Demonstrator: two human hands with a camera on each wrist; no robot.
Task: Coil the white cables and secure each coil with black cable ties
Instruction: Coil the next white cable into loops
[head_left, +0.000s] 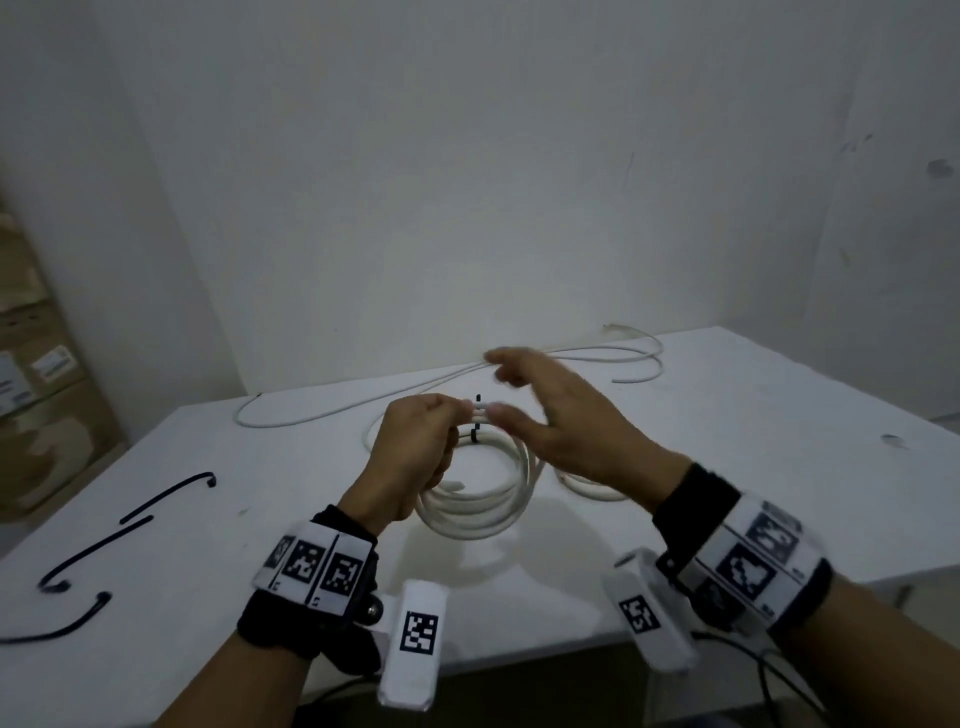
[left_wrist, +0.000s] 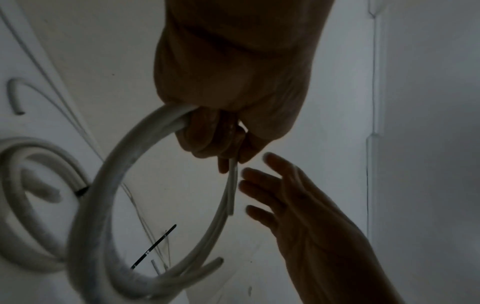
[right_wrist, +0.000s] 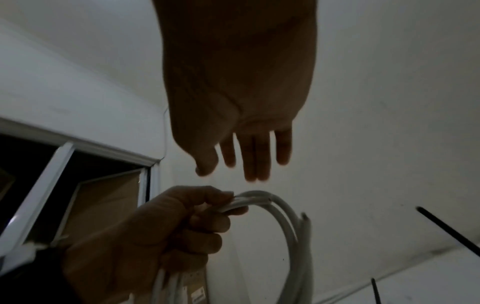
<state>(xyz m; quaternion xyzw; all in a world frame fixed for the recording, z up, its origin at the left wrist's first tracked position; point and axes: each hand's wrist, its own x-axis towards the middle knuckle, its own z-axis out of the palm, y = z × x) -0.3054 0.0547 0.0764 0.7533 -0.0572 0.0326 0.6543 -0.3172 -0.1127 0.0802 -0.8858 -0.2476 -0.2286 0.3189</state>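
While our left hand (head_left: 415, 447) curls its fingers round the round bundle of white plastic cable (head_left: 478, 512), our right hand (head_left: 558, 415) hangs just beside it with its fingers spread out and nothing in them. The bundle is lifted off the white surface (head_left: 753, 467). It hangs down from our left fist like a ring. In the left wrist view the ring (left_wrist: 103, 205) drops away from the fist, and one loose cable end (left_wrist: 232, 191) sticks out past the left fingers (left_wrist: 223, 164), pointing toward the open right hand (left_wrist: 298, 205).

So the place to hold next is the top of the ring, right where our left thumb pinches it. It lies between our two hands, a little to the left of the right fingertips. Our right hand is very near to it but not touching.

We think this bundle has no tie yet. The black cable ties (head_left: 104, 545) we need lie flat on the surface, well apart from the bundle, far over on the left side. Three long thin ones lie there, slanting from near-left to far-right. Our left hand is nearer to them, but it is busy holding the ring. Our right hand is free, but it would have to cross over.

Another white coil (head_left: 587, 486) lies on the surface just behind the held one. We can see a small black tie (head_left: 474, 435) standing up there, but we cannot tell for sure which coil it wraps. A long loose white cable (head_left: 597, 358) lies stretched along the far side.
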